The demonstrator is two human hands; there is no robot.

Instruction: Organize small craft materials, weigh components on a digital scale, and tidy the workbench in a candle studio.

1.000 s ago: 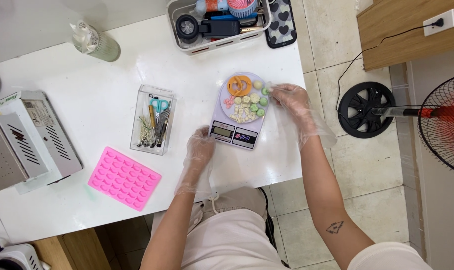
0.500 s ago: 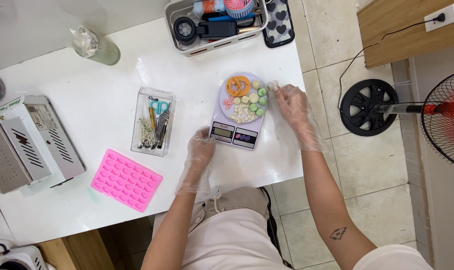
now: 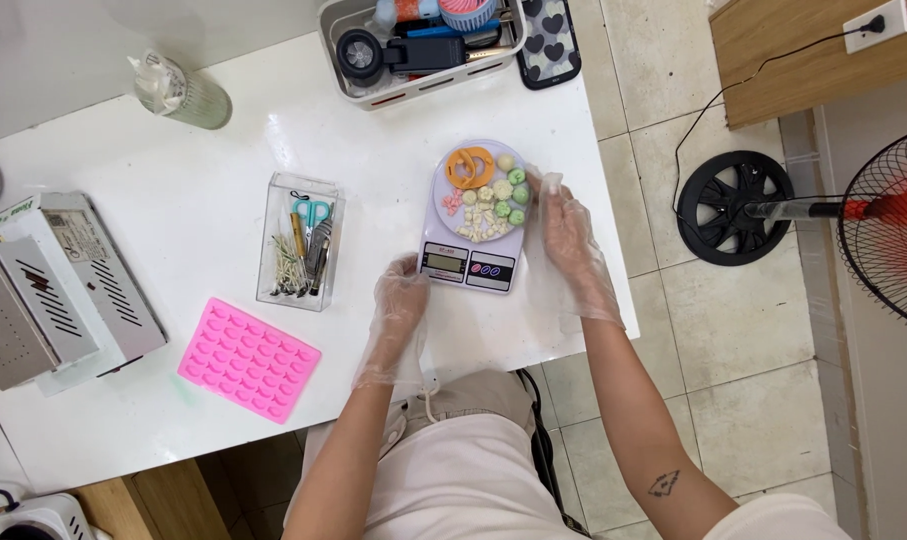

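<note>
Since a second earlier, the right hand (image 3: pixel 571 235) had slid from the plate's two o'clock rim down to its three o'clock side, gloved fingers loosely open, gripping nothing. The left hand (image 3: pixel 400 300), also open, rested flat on the desk (image 3: pixel 173 230) at the scale's (image 3: pixel 470 262) eight o'clock corner, apparently steadying it. The plate of sweets (image 3: pixel 483 192) sat centred on the scale, readout unobstructed.

White table (image 3: pixel 173 150) carries a pink silicone mould (image 3: pixel 248 360), clear tool box (image 3: pixel 301 242), heat sealer (image 3: pixel 48 290); pedestal fan (image 3: pixel 898 225) stands beside.
</note>
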